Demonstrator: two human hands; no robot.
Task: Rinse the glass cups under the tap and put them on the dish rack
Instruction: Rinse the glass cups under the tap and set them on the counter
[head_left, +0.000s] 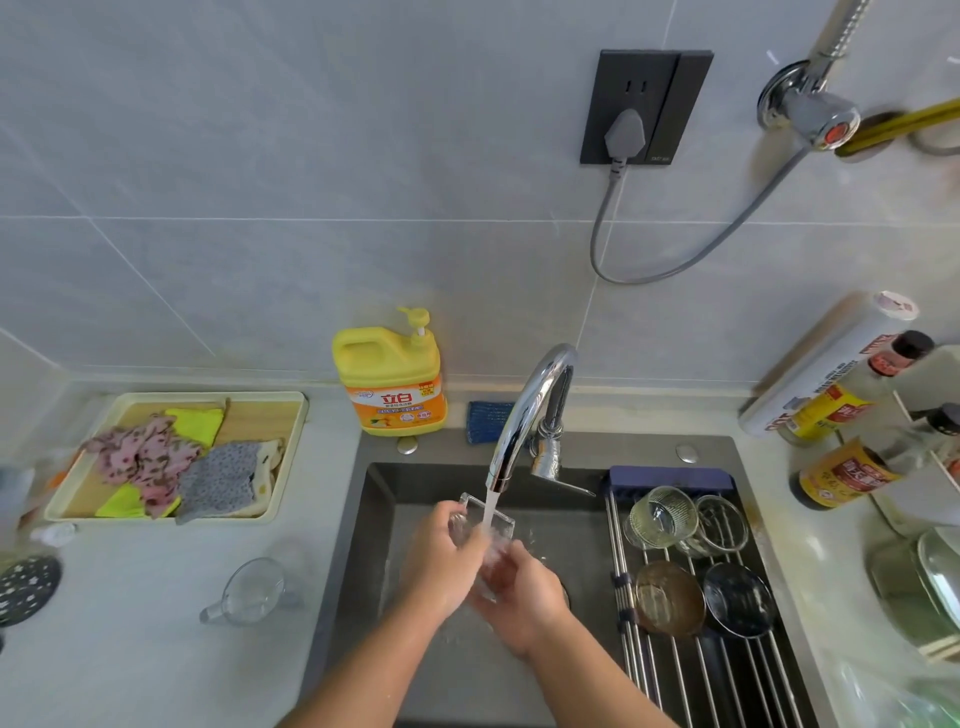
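The left grip (447, 556) curls round the upper side of the cup (500, 530), fingers wrapped just under its rim. The right grip (522, 597) closes round the lower part and base, so both hold the same cup. The two meet directly under the tap (524, 410). The cup is clear glass with a squared rim. Its long axis runs from the base in the right grip up and away toward the tap, so the mouth faces the spout, slightly tilted. The water stream (488, 512) falls from the spout into the mouth, over the sink (571, 525).

Right of the tap, the rack (670, 675) spans that side of the sink. It carries four glasses. Two ribbed clear ones (662, 517) lie at the end nearer the tap. A brown one (667, 597) and a dark one (737, 597) sit further toward the viewer.

Left of the tap and nearer the viewer, a clear handled cup (252, 590) sits on the surface (156, 649). Behind the tap to the left stands a yellow soap bottle (392, 384), and a blue sponge (485, 421) lies just beside the tap's base. Far left of the tap, a tray (296, 415) holds cloths (171, 467).
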